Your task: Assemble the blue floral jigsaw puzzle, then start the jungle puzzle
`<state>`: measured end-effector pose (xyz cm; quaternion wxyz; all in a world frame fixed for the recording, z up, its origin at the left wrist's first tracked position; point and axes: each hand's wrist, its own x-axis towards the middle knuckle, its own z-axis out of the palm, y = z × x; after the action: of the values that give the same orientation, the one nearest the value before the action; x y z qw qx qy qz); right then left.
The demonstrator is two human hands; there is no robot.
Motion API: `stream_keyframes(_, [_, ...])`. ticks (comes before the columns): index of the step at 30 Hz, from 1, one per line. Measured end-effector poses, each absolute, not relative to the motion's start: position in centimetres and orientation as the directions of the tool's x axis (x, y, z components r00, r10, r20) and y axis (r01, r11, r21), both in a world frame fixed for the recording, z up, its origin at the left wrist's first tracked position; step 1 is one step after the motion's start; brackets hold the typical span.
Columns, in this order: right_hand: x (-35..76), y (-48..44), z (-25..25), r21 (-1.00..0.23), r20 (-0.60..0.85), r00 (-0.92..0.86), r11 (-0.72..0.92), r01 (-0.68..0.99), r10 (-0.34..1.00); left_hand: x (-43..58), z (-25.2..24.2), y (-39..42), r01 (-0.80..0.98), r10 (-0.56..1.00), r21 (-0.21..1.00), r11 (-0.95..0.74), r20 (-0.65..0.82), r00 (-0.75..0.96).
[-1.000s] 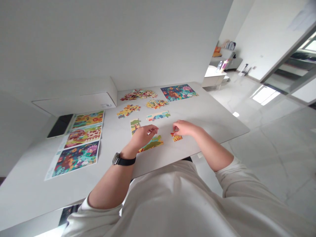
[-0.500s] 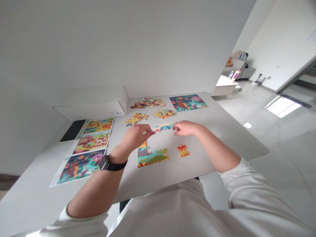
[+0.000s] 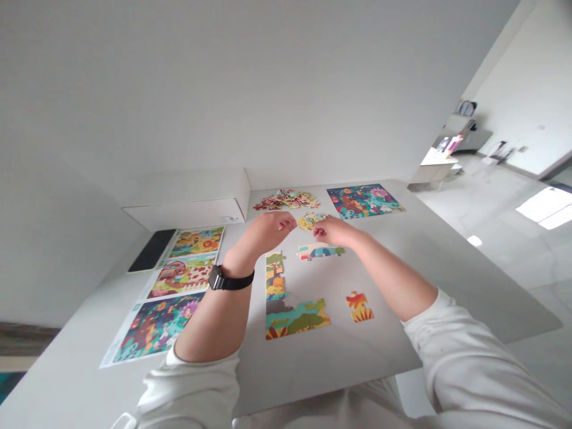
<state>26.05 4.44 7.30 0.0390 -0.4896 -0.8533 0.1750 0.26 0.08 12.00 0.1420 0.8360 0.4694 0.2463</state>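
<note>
My left hand (image 3: 272, 229) is closed above the table, with a small yellowish edge of a puzzle piece showing between its curled fingers. My right hand (image 3: 329, 230) reaches to a pile of yellow puzzle pieces (image 3: 308, 220); its fingers are bent together at the pile's near edge, and what they pinch is hidden. Below it lies a joined strip with a blue elephant (image 3: 322, 252). An L-shaped joined section (image 3: 304, 320) with a tree, a giraffe-patterned part and green bushes lies nearer me. To its right is a small orange joined section (image 3: 359, 307).
A larger heap of reddish pieces (image 3: 288, 199) lies at the back, beside a dark blue picture sheet (image 3: 364, 201). On the left are a sheet with three printed pictures (image 3: 183, 277), a black phone-like slab (image 3: 152, 250) and a white box (image 3: 187, 211) against the wall.
My right hand has left the elephant strip and moved up to the yellow pile. My left hand has lifted away, uncovering the tree part of the L-shaped section. The view has shifted.
</note>
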Motion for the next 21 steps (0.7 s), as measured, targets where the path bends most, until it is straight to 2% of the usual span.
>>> stream_keyframes(2, [26.1,6.4,6.9,-0.287,0.018,-0.432,0.418,0.862,0.902,-0.1,11.7,0.3,0.726,0.862,0.466,-0.506,0.276,0.425])
stream_keyframes(4, [26.2,8.2,6.4,-0.220,0.075,-0.389,0.395,0.892,0.918,-0.6,11.6,0.3,0.737,0.871,0.464,-0.491,0.255,0.420])
stream_keyframes(10, [26.0,12.2,5.2,-0.139,-0.040,-0.491,0.481,0.865,0.870,-2.0,12.2,0.4,0.764,0.886,0.449,-0.463,0.257,0.386])
stream_keyframes(16, [25.8,14.5,5.3,-0.202,-0.117,-0.581,0.554,0.808,0.805,-2.8,12.8,0.3,0.779,0.885,0.428,-0.458,0.299,0.357])
stream_keyframes(21, [25.6,13.9,5.6,-0.366,0.016,-0.555,0.521,0.771,0.832,-2.7,13.3,0.0,0.773,0.879,0.437,-0.461,0.344,0.330])
